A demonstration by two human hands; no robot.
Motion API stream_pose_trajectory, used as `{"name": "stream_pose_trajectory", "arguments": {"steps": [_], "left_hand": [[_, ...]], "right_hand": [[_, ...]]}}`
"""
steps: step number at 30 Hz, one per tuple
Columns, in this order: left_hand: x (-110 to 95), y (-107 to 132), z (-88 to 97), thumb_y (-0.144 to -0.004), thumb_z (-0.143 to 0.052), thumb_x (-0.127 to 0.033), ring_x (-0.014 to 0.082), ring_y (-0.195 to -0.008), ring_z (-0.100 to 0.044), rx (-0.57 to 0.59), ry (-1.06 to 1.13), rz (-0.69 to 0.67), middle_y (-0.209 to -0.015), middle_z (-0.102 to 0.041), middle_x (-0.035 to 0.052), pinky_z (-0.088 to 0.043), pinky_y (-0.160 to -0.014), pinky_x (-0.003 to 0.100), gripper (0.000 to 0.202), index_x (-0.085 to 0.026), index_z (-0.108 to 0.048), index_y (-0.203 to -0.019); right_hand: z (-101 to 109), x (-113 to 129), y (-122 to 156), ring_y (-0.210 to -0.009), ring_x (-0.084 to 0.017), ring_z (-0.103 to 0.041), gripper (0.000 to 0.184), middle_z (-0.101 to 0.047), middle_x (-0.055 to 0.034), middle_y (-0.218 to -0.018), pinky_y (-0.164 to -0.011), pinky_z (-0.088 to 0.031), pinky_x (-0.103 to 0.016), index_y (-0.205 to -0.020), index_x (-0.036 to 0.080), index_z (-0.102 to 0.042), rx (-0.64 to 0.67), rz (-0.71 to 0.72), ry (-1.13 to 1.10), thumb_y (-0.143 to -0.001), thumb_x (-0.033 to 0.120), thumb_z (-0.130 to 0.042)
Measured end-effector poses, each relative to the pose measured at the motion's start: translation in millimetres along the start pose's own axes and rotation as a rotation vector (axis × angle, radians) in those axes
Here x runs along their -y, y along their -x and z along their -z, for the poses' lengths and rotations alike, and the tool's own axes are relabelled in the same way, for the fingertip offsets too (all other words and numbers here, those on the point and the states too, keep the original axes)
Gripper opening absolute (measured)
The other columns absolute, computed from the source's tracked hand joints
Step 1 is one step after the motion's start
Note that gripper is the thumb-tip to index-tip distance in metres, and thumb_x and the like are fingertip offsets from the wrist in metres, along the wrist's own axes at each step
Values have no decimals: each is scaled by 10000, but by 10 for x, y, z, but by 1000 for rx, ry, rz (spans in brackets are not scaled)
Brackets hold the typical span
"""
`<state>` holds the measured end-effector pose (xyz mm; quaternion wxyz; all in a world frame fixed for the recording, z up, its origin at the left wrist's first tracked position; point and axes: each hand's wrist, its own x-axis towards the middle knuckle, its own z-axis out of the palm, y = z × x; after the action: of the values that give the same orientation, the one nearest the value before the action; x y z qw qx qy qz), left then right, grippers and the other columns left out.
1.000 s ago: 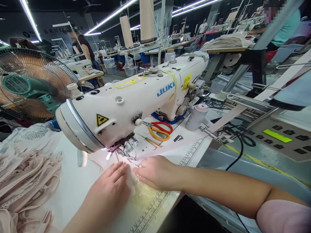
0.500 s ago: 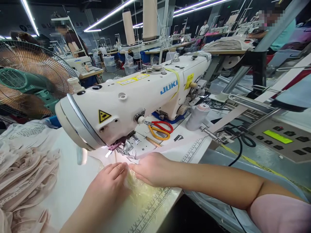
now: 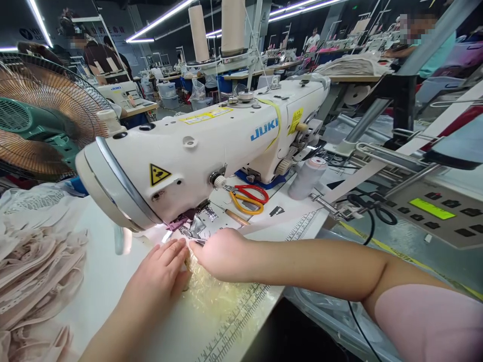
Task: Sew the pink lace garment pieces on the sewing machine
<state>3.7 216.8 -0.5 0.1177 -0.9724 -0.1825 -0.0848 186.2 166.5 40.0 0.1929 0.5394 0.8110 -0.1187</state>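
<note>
A white JUKI sewing machine [image 3: 211,146] stands on the white table [image 3: 109,281]. My left hand [image 3: 160,274] lies flat with fingers stretched out on a pale yellowish lace fabric [image 3: 215,294], just in front of the presser foot [image 3: 188,232]. My right hand [image 3: 219,254] rests on the same fabric beside it, fingers curled and pressing the cloth toward the needle. A pale strip of tape [image 3: 377,168] runs in from the right toward the foot.
A pile of beige lace pieces [image 3: 33,276] lies at the left. Red and yellow scissors [image 3: 247,198] and a thread cone [image 3: 307,178] sit behind the needle. A fan [image 3: 41,120] stands at the left, a control panel [image 3: 433,211] at the right. Other people work at far tables.
Both hands have slid forward with the fabric, closer to the presser foot. The right hand's fingers have curled in at the needle.
</note>
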Motion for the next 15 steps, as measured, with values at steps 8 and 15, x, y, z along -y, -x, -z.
{"name": "stream_pose_trajectory", "arguments": {"steps": [8, 15], "left_hand": [[103, 28, -97, -939, -351, -312, 329, -1131, -572, 12, -57, 104, -1268, -604, 125, -471, -911, 564, 397, -144, -607, -1192], [146, 65, -141, -946, -323, -314, 377, -1140, -531, 39, -140, 233, -1210, -636, 130, -378, -938, 655, 418, -167, -573, -1246]], "right_hand": [[-136, 2, -16, -791, -279, -660, 711, -695, -138, -851, -572, -495, -355, -1474, 56, -180, -97, 10, -38, -854, 172, -508], [-173, -51, 43, -779, -276, -658, 637, -682, -141, -874, -547, -481, -354, -1415, 29, -286, -153, 107, -64, -833, 133, -522]]}}
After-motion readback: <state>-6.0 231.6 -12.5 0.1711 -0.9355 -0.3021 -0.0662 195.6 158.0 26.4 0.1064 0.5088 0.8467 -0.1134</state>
